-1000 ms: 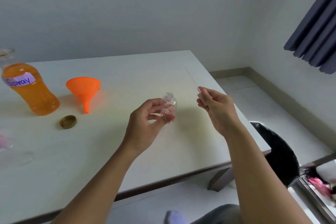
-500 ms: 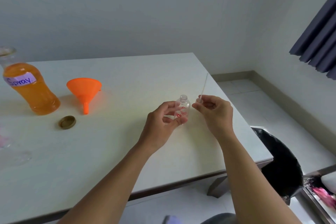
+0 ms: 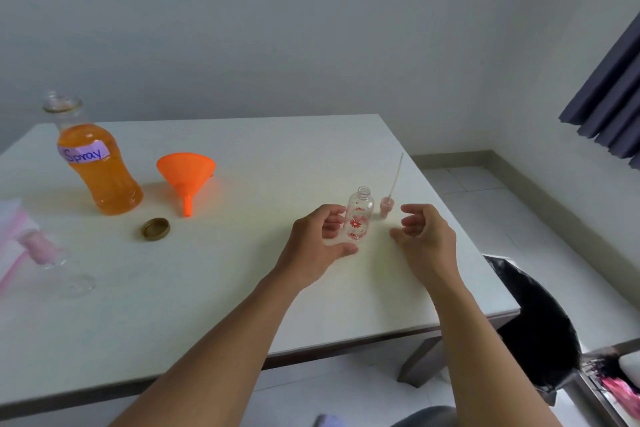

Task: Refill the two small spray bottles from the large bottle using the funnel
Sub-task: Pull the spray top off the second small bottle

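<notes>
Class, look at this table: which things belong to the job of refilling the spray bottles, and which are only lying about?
Belong to the job:
large bottle of orange liquid, open
gold cap
orange funnel
small flowered bottle, open, upright
pump head with tube
second small bottle, lying down, blurred

Lying about:
dark curtain
black chair

The place looked like a plain room in a home rather than a lab or workshop. A white rectangular table (image 3: 242, 288) stood against a bare pale grey wall (image 3: 277, 28), with light floor tiles (image 3: 485, 184) and a grey skirting board (image 3: 450, 156) beyond it. A dark blue-grey pleated curtain (image 3: 609, 107) hung at the right edge, and a black bin bag (image 3: 533, 322) sat beside the table. On the table stood a reused clear drink bottle of orange liquid (image 3: 100, 170), hand-labelled "Spray", near an orange plastic funnel (image 3: 185, 173) and a gold metal cap (image 3: 155, 229).
</notes>
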`<state>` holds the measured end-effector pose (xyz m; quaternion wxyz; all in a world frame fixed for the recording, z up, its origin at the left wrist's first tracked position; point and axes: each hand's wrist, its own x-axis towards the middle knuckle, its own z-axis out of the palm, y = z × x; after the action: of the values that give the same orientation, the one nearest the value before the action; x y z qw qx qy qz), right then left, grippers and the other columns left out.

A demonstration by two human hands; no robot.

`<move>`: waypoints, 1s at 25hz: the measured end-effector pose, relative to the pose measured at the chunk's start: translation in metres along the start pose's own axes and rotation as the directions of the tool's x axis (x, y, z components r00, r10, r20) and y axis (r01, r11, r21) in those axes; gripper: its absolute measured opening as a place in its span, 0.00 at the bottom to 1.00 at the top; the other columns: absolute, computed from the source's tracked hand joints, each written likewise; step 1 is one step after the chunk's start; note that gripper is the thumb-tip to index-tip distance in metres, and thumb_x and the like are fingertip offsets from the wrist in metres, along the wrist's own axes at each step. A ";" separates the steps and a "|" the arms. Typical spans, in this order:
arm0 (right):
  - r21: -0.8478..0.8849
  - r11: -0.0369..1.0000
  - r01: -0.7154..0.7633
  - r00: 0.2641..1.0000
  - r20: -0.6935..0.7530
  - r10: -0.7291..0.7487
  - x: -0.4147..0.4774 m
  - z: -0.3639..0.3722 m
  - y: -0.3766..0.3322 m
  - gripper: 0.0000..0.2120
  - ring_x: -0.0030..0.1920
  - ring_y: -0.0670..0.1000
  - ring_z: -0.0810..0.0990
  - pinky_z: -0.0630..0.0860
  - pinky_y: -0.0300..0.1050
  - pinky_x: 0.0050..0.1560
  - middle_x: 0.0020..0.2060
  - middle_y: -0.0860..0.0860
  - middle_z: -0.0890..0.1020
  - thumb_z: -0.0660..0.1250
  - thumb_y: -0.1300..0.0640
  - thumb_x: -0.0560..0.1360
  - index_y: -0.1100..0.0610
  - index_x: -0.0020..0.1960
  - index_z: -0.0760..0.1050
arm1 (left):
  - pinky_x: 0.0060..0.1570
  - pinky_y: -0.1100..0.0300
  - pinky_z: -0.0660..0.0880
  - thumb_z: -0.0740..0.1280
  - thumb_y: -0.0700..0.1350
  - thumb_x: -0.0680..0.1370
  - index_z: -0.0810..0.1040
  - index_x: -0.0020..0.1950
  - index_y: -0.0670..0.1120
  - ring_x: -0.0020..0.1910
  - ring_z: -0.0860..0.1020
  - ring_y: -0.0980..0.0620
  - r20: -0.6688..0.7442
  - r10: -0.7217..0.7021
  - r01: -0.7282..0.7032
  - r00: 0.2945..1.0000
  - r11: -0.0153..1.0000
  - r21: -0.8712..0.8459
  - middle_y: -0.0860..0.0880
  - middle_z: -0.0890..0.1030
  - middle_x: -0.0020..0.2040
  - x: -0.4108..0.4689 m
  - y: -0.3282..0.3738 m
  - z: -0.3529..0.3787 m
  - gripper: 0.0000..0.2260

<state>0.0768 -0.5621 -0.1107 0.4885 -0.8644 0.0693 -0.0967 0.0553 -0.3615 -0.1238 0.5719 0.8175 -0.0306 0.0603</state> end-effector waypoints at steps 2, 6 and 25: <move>-0.071 0.997 -0.024 0.998 0.055 0.028 -0.016 -0.008 -0.003 0.10 0.44 0.49 0.80 0.71 0.35 0.38 0.44 0.49 0.81 0.73 0.61 0.76 0.51 0.54 0.78 | 0.55 0.64 0.77 0.81 0.40 0.66 0.75 0.65 0.49 0.53 0.80 0.56 0.026 -0.047 0.048 0.999 0.998 -0.033 0.52 0.80 0.57 -0.010 -0.001 -0.011 0.30; -0.230 0.959 0.164 0.946 0.311 -0.087 -0.058 -0.011 -0.016 0.05 0.34 0.45 0.74 0.71 0.32 0.32 0.37 0.51 0.81 0.73 0.59 0.76 0.50 0.44 0.80 | 0.59 0.61 0.77 0.75 0.39 0.72 0.74 0.66 0.51 0.55 0.79 0.59 0.023 -0.064 0.064 0.998 0.998 0.015 0.54 0.79 0.59 -0.057 -0.007 -0.044 0.25; -0.255 0.573 0.779 0.552 0.713 -0.432 -0.143 0.162 -0.091 0.27 0.83 0.51 0.47 0.43 0.45 0.82 0.83 0.52 0.50 0.47 0.51 0.87 0.56 0.84 0.50 | 0.57 0.53 0.72 0.66 0.49 0.79 0.56 0.74 0.48 0.68 0.66 0.46 -0.709 -0.223 0.423 0.669 0.898 0.117 0.45 0.65 0.71 -0.152 -0.047 -0.221 0.27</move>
<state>-0.0216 -0.3502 -0.1283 0.1463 -0.9143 -0.3769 0.0243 -0.1041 -0.1410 -0.1127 0.4265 0.8003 0.3356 0.2550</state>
